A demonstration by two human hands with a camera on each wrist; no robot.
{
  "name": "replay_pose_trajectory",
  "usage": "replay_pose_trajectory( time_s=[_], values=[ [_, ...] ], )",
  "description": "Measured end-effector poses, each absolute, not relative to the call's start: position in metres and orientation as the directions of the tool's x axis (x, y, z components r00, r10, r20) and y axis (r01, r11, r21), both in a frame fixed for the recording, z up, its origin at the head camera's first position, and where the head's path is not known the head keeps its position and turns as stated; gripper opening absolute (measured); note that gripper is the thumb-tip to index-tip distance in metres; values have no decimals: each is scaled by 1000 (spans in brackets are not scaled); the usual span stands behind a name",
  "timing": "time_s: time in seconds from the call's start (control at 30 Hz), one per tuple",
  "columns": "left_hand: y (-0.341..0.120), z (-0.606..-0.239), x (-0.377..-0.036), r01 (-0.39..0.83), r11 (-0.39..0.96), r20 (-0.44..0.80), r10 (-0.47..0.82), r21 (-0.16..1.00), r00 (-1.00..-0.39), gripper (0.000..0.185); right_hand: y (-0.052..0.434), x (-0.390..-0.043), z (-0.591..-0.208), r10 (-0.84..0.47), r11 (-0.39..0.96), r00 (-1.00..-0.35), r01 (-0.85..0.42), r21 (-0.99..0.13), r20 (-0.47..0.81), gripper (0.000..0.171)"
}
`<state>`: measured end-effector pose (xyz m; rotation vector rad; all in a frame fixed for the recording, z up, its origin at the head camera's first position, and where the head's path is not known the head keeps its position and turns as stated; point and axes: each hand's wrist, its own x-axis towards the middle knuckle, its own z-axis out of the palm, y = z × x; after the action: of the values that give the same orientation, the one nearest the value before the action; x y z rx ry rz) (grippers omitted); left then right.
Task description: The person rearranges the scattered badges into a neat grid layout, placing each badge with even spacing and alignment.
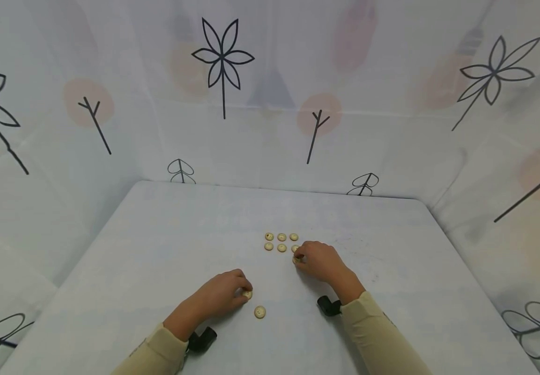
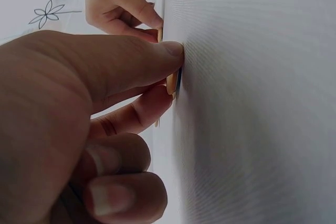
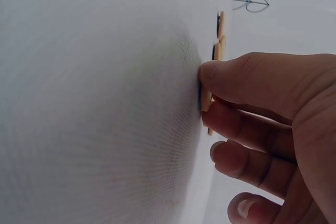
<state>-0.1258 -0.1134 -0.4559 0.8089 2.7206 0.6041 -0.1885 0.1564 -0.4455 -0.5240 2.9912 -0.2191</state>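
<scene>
Several small round wooden buttons (image 1: 281, 242) lie in neat rows on the white table (image 1: 157, 250). My right hand (image 1: 299, 256) pinches one button (image 1: 295, 259) at the near right corner of that group; in the right wrist view the thumb and a finger hold this button (image 3: 206, 100) on edge against the cloth, with other buttons (image 3: 220, 30) beyond. My left hand (image 1: 245, 289) pinches another button (image 1: 248, 294) nearer to me, seen in the left wrist view as a button (image 2: 171, 82) between thumb and index finger. A single loose button (image 1: 260, 312) lies just right of the left hand.
A white curtain (image 1: 223, 78) printed with flowers and twigs closes in the table on three sides. Black wrist cameras (image 1: 201, 339) (image 1: 328, 305) sit on both beige sleeves. The table's left and right edges (image 1: 476, 271) slope away.
</scene>
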Motion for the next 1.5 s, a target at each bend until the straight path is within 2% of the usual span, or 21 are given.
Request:
replay_pose_trajectory(
  time_s=[0.73, 1.5],
  values=[
    [-113, -454, -125, 478, 756, -89, 570, 448, -817, 17, 158, -185, -444, -362, 927, -931, -355, -119, -42, 21],
    [-113, -455, -125, 476, 761, -93, 566, 442, -819, 17, 147, -171, -435, -362, 924, -930, -350, -152, -59, 19]
  ],
)
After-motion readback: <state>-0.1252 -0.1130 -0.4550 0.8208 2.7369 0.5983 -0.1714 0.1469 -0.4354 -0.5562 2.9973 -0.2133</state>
